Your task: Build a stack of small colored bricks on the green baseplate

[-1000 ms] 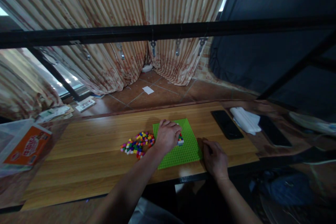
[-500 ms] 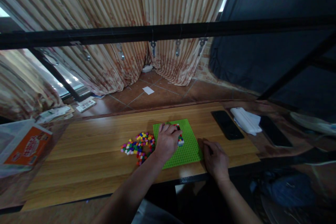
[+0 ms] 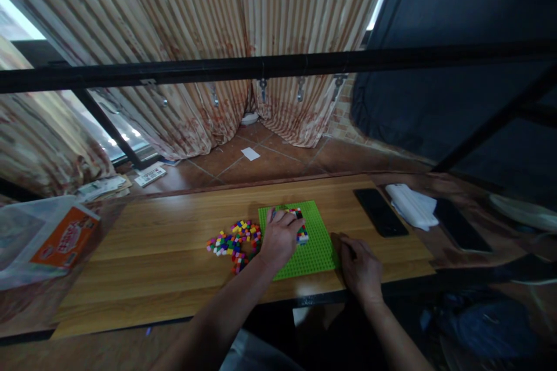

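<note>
My left hand (image 3: 282, 236) lies over the left part of a green studded baseplate (image 3: 314, 258). Its fingers are curled down at a block of small coloured bricks (image 3: 302, 233), white, red, green and blue, that stands on the plate. The palm hides part of this block, and whatever the fingertips pinch is out of sight. At the plate's lower right edge rests my right hand (image 3: 360, 266), fingers bent inward and closed. Whether it grips the edge is hidden. Left of the plate lies a loose pile of small multicoloured bricks (image 3: 235, 242), close beside my left wrist.
A wooden board (image 3: 165, 243) carries everything. A black phone (image 3: 380, 212) lies to the right, near a white packet (image 3: 411, 206) and another dark phone-like slab (image 3: 462, 226). A clear plastic box (image 3: 43, 237) with an orange label stands far left. A black bar (image 3: 217, 66) crosses beyond the board.
My left hand has shifted slightly on the plate, uncovering more of the brick block and the pile. My right hand stays at the plate's edge. The camera view has tilted a little.
</note>
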`<state>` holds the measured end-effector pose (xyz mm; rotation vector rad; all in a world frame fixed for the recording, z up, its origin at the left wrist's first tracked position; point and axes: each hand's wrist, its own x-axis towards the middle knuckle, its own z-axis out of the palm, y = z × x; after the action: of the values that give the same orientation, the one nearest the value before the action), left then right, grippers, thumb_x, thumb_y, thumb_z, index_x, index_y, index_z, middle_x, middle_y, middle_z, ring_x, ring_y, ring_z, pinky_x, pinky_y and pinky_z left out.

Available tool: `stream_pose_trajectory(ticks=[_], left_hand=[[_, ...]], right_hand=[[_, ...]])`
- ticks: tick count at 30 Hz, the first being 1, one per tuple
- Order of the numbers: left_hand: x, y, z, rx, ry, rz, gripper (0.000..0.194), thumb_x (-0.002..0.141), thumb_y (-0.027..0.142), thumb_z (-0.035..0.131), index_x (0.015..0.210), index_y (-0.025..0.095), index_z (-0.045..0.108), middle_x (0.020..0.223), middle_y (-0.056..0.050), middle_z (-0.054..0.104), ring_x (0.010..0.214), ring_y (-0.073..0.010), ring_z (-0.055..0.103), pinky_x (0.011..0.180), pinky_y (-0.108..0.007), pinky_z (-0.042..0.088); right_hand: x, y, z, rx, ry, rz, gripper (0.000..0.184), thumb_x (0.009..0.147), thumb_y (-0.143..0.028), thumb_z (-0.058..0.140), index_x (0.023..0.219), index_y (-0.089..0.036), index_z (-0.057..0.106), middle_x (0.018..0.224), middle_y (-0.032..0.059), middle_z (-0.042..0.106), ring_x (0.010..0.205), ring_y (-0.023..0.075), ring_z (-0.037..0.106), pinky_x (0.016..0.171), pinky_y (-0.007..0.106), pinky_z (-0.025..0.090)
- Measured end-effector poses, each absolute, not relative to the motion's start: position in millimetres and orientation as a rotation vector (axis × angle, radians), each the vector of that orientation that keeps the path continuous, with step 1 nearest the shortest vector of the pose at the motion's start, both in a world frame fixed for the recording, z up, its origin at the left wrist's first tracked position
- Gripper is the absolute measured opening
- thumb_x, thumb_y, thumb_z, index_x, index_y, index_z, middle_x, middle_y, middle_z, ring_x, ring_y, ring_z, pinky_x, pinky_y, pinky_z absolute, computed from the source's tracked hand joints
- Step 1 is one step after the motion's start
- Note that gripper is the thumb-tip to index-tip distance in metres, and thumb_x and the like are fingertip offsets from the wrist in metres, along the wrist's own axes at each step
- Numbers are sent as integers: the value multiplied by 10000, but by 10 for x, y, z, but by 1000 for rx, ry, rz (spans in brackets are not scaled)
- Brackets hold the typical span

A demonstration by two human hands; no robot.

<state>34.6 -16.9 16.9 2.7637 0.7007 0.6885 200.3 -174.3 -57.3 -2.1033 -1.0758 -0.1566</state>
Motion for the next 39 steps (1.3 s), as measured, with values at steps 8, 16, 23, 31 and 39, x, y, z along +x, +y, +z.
stream_pose_trajectory(ticks=[8,16,23,31,39], left_hand=[[-221,-160,241,2504,951,963,268,946,185,451,1119,218,653,926,-54,701,904,-218,589,838,-388,468],[-1127,-377,58,2457,1139,903,185,917,194,485,1013,227,640,964,-44,724,913,-210,654,877,-399,494],[-1269,-664,-151,2377,1322,785,41,846,238,627,882,219,631,904,-37,713,867,-219,647,827,-398,502],[-1149,-572,-249,2371,1401,754,136,801,232,687,920,204,626,901,-51,704,870,-241,637,809,-405,493],[-1180,-328,-243,2342,1388,882,116,847,168,584,955,204,603,921,-52,701,897,-224,652,843,-391,519]], right_hand=[[2004,-1727,-594,-2093,-1064,-206,365,939,-410,422,972,-175,699,957,113,707,848,219,658,758,337,505],[1997,-1764,-519,-2169,-1054,-221,433,922,-474,404,938,-168,711,926,122,708,793,238,652,704,349,496],[2010,-1771,-501,-2170,-1086,-260,458,913,-489,396,914,-161,715,890,129,706,754,239,645,666,347,486],[2013,-1795,-493,-2209,-1102,-235,493,917,-505,374,955,-152,716,935,136,707,806,263,656,680,363,487],[2047,-1797,-532,-2186,-1126,-268,451,919,-479,401,954,-158,716,944,131,713,817,251,665,697,357,497]])
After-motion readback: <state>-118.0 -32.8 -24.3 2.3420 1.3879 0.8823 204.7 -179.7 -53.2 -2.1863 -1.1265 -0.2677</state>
